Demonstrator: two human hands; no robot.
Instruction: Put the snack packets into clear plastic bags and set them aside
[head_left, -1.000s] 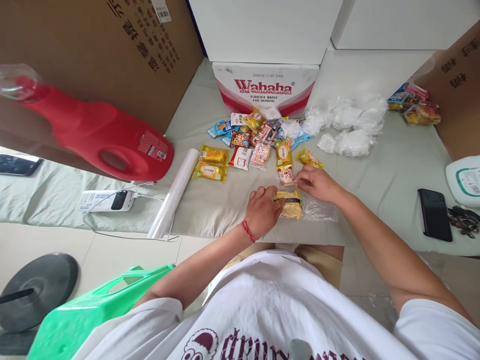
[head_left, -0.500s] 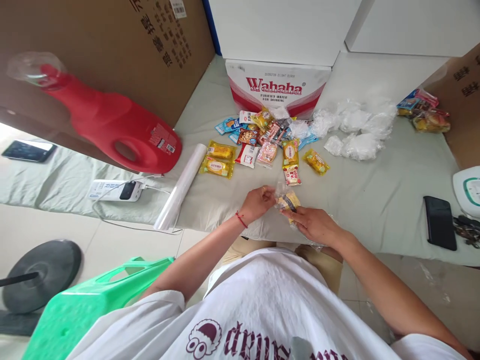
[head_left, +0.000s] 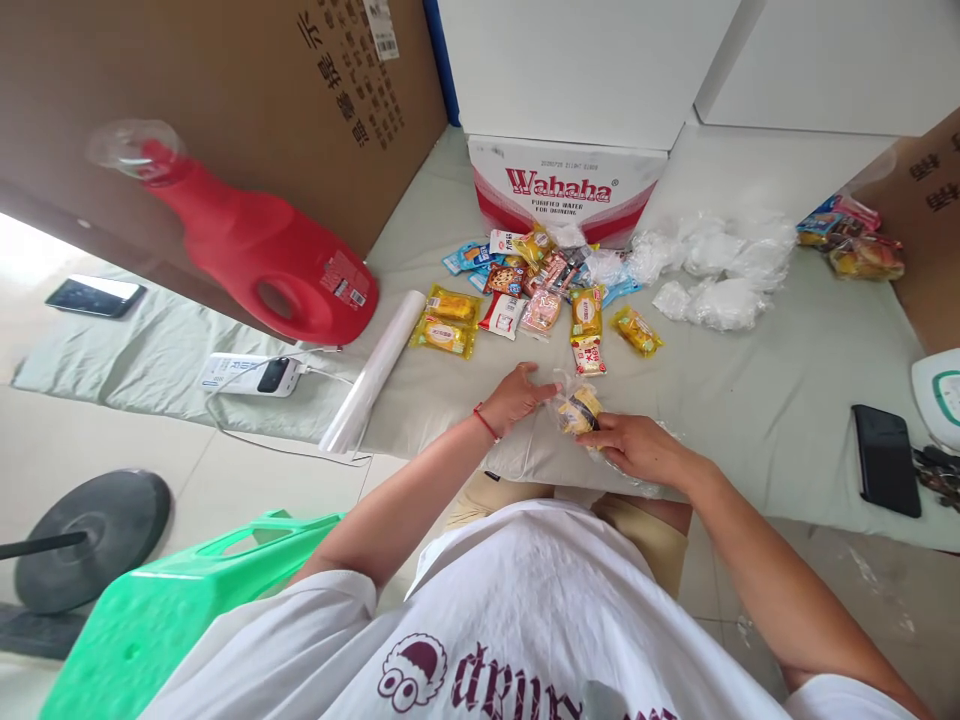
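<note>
In my right hand [head_left: 637, 445] is a clear plastic bag [head_left: 564, 386] with yellow-wrapped snacks [head_left: 581, 410] inside, one bearing a dark band. The fingers and thumb close on the bag's right side, low over the cloth-covered surface. At its upper left, my left hand [head_left: 517, 398], with a red string on the wrist, touches the gathered plastic; the thumb reaches onto it and the other fingers are partly hidden. Just beyond lie a small red-and-white packet [head_left: 589, 357], a yellow cake packet [head_left: 586, 312] and another yellow packet [head_left: 636, 330].
Mixed snack packets [head_left: 525, 270] lie before the Wahaba-style water carton [head_left: 566, 190]. Crumpled clear bags [head_left: 720, 265] sit right of them. On the left are a plastic roll [head_left: 375, 370], red jug [head_left: 277, 260] and power bank [head_left: 251, 375]; a black phone [head_left: 886, 460] lies right.
My left thumb has stretched out onto the bag's edge, and the left fingers have spread a little. My right hand keeps hold of the bag. The whole view has shifted slightly.
</note>
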